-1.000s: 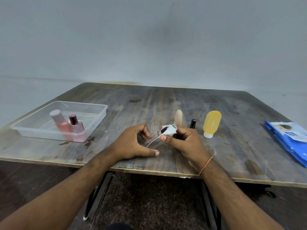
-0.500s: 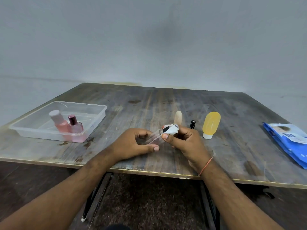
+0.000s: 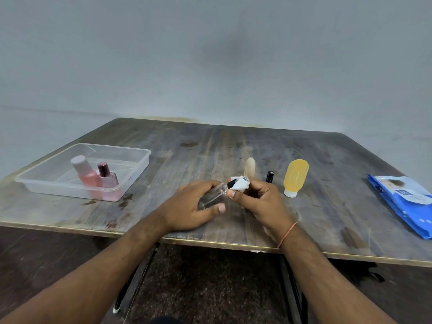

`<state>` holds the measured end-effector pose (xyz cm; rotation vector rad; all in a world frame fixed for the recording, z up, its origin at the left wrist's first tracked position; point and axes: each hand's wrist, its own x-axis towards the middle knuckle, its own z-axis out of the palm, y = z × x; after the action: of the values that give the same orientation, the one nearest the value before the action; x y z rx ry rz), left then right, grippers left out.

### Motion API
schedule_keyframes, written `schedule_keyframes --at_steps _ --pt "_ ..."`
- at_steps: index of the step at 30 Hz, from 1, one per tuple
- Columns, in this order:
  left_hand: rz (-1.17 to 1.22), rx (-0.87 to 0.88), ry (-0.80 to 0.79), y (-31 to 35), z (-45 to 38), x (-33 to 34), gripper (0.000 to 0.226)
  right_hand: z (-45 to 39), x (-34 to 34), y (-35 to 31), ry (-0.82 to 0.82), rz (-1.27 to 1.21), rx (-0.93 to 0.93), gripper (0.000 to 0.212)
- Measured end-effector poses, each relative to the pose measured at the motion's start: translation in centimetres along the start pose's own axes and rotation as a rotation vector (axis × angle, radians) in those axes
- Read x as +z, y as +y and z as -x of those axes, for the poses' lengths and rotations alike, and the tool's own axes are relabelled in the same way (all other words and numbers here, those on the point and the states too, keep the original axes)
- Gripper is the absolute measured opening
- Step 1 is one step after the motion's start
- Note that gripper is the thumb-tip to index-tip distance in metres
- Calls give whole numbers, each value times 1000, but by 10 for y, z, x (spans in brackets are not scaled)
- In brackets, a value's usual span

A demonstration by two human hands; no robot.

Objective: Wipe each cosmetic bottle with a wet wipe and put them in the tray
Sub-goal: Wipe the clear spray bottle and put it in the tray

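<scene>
My left hand (image 3: pixel 191 206) grips a clear bottle (image 3: pixel 214 195) with a black cap, held tilted above the table's near edge. My right hand (image 3: pixel 257 199) pinches a white wet wipe (image 3: pixel 240 184) against the bottle's cap end. Behind my hands stand a beige tube (image 3: pixel 250 167), a slim black tube (image 3: pixel 270 176) and a yellow bottle (image 3: pixel 295 176) upside down on its white cap. At the left, a clear plastic tray (image 3: pixel 138 164) holds a pink bottle (image 3: pixel 85 174) and a pink perfume bottle (image 3: pixel 106 181) with a dark red cap.
A blue pack of wet wipes (image 3: pixel 402 202) lies at the table's right edge. The worn wooden table (image 3: pixel 233 146) has bare room in the middle and at the back. A grey wall rises behind it.
My left hand has closed further round the clear bottle and drawn up against my right hand. The wipe stays on the cap end. The view shifted slightly.
</scene>
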<state>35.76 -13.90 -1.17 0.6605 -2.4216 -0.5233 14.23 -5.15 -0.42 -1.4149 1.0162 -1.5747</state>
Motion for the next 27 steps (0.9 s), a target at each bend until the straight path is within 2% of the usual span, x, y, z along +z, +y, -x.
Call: schedule_keyframes --at_steps 2,7,14,18,21,24,27 --pt "3 8 -2 2 1 -1 32 -2 -1 1 16 4 -11 21" --pt "-18 -29 20 4 3 0 51 -3 -2 4 56 16 -20 23" --pt "36 -29 212 3 5 0 50 -3 0 5 40 103 -1 24" --pt "-2 -31 314 -2 6 -1 57 0 1 2 -29 196 -4 18" --pt "-31 -37 349 -3 6 -1 61 0 4 0 -32 223 -5 6" --pt "-34 -35 353 -4 5 -1 62 0 3 2 -12 266 -14 22" --pt "-18 -58 359 -3 4 -1 64 -1 2 5 -3 261 -8 18"
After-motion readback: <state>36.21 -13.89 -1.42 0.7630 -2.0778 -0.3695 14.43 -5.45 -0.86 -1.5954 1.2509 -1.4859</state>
